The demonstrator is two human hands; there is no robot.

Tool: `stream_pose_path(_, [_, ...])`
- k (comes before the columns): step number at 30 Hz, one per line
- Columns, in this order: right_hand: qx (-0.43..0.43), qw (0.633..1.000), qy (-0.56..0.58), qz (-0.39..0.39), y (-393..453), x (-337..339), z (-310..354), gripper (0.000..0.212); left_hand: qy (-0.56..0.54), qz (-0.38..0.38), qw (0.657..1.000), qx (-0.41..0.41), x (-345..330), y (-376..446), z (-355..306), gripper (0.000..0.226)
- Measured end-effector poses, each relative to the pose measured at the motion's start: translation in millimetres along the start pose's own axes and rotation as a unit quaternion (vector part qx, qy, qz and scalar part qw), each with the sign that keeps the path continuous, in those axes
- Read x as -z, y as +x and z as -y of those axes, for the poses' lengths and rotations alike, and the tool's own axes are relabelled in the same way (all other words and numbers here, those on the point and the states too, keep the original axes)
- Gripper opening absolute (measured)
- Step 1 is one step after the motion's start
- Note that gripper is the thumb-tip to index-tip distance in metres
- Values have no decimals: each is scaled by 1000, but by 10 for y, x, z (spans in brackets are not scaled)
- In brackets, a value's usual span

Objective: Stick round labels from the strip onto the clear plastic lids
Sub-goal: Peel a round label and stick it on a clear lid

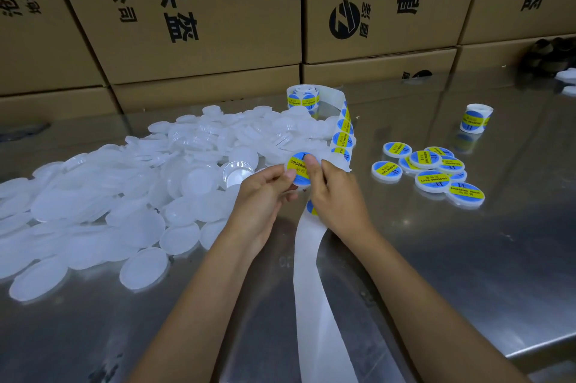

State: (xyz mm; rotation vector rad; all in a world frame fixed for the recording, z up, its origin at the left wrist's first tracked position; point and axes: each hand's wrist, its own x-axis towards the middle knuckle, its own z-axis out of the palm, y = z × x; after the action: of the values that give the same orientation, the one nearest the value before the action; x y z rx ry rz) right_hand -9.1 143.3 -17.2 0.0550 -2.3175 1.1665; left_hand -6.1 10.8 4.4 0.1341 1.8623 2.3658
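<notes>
While both hands meet above the steel table (436,273), the left hand (265,192) pinches a clear lid (300,172) by its edge, and the right hand (335,192) presses its thumb (310,161) on a blue-and-yellow round label (297,166) on that lid. To do this well, I judge the thumb should rub outward from the centre, flattening the edges. The label strip (343,133) runs from a roll (304,97) at the far side, under the right hand, towards the near edge. Unlabelled lids (124,195) lie heaped left; finished lids (436,170) lie right. The lid's rim and the right fingers beneath are hidden.
</notes>
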Motion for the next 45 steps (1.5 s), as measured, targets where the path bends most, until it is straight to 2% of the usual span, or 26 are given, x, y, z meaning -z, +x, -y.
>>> stream_pose_path(6, [-25,999,29,5,16,26,9,49,94,10,995,-41,-9,-24,-4,17])
stream_pose_path(10, [-62,991,120,15,9,40,34,53,99,-9,993,-56,-1,-28,-13,15])
stream_pose_path(12, [-69,986,145,44,6,52,59,51,84,-32,994,-62,2,-23,0,21])
stream_pose_path(15, [-49,984,133,106,-12,66,107,47,67,-62,994,-60,20,-4,22,36])
stream_pose_path(19, [-35,984,94,146,-41,59,165,50,80,-121,988,-44,24,31,43,52])
stream_pose_path(23, [-41,983,71,163,-35,83,154,50,96,-120,988,-31,27,33,57,47])
stream_pose_path(26, [-46,985,68,151,-22,87,134,46,120,-92,988,-34,23,37,72,39])
stream_pose_path(31, [-91,989,81,80,33,63,58,48,94,-22,995,-33,-13,25,94,15])
stream_pose_path(33, [-135,984,113,32,73,78,21,46,67,-9,997,-26,-38,7,98,28])
stream_pose_path(35, [-224,952,206,-17,145,152,-44,44,61,-31,998,-15,-44,6,96,34])
stream_pose_path(38, [-332,866,370,-62,239,328,-170,37,97,-84,991,-29,5,38,94,25])
stream_pose_path(41, [-375,783,485,-106,286,467,-285,33,152,-114,979,-67,53,63,105,25])
stream_pose_path(45, [-389,718,562,-134,288,583,-353,15,225,-133,960,-97,87,86,130,36])
